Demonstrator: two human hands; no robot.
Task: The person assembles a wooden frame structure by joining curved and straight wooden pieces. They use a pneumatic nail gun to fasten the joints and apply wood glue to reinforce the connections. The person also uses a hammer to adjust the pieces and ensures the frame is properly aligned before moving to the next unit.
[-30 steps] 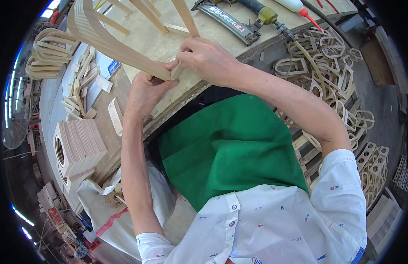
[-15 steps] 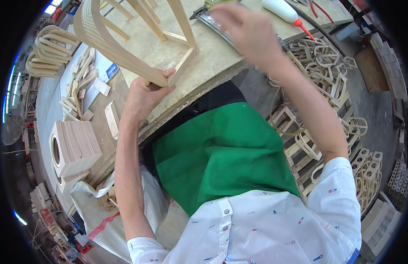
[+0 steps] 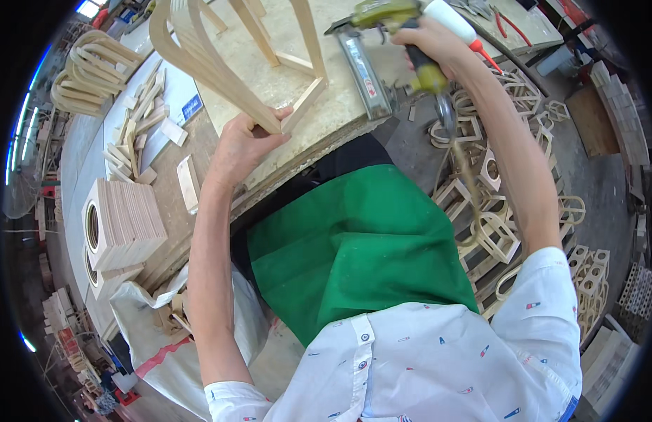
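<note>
My left hand [image 3: 250, 141] is closed around the lower corner of a bent wooden frame [image 3: 224, 77], where a curved leg meets a short straight crosspiece. The frame stands on the worktable and its top runs out of view at the upper edge. My right hand [image 3: 438, 48] grips the dark handle of a green nail gun [image 3: 378, 17]. The gun's long silver magazine [image 3: 364, 74] points toward the table's front edge, and an air hose [image 3: 461, 169] hangs from its handle end. A white glue bottle [image 3: 449, 20] with a red nozzle lies just beyond my right hand.
Wood offcuts [image 3: 136, 133] are heaped on the table's left, behind a stack of square panels with round holes [image 3: 129, 218]. Bent wooden loops [image 3: 93, 70] stand at far left. Many small frames [image 3: 498, 235] cover slats at right. Red-handled pliers [image 3: 505, 24] lie at the back.
My right hand has closed on the nail gun and lifted it off the table, its hose now trailing. The wooden frame and my left hand have shifted slightly right in view.
</note>
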